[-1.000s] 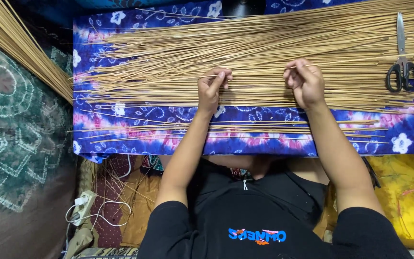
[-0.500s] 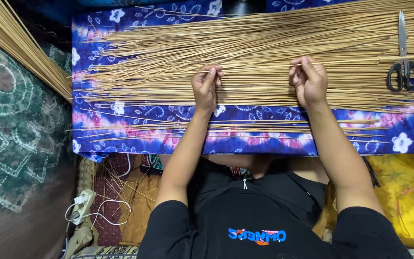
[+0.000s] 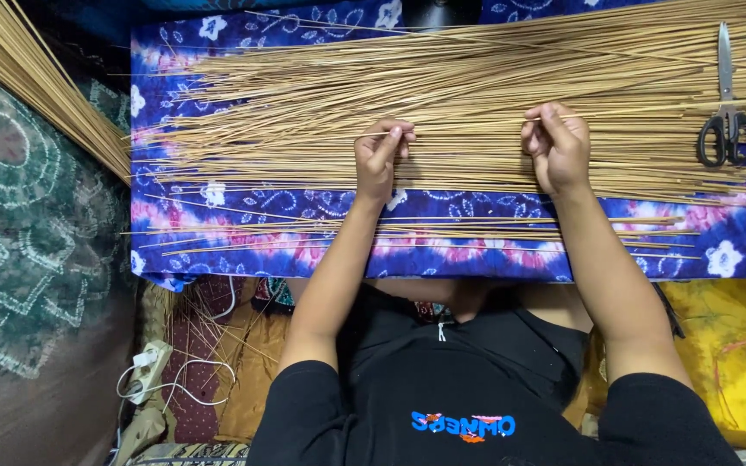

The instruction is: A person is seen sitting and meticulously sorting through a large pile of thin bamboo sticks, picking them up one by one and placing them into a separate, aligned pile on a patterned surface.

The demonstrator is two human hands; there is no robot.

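Both your left hand (image 3: 379, 160) and right hand (image 3: 556, 147) pinch one thin stick (image 3: 468, 131) atop the pile of sticks (image 3: 494, 82), seemingly sorting; next, lift it clear cleanly.

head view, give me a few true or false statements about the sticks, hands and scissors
1. The thin sticks lie spread across a blue patterned cloth. True.
2. The scissors are held in the right hand. False: they lie on the sticks, apart from it.
3. Both hands touch the sticks. True: the left hand pinches one at its fingertips.
4. The scissors have red handles. False: they are black.
5. A white power strip lies low at one side. True.
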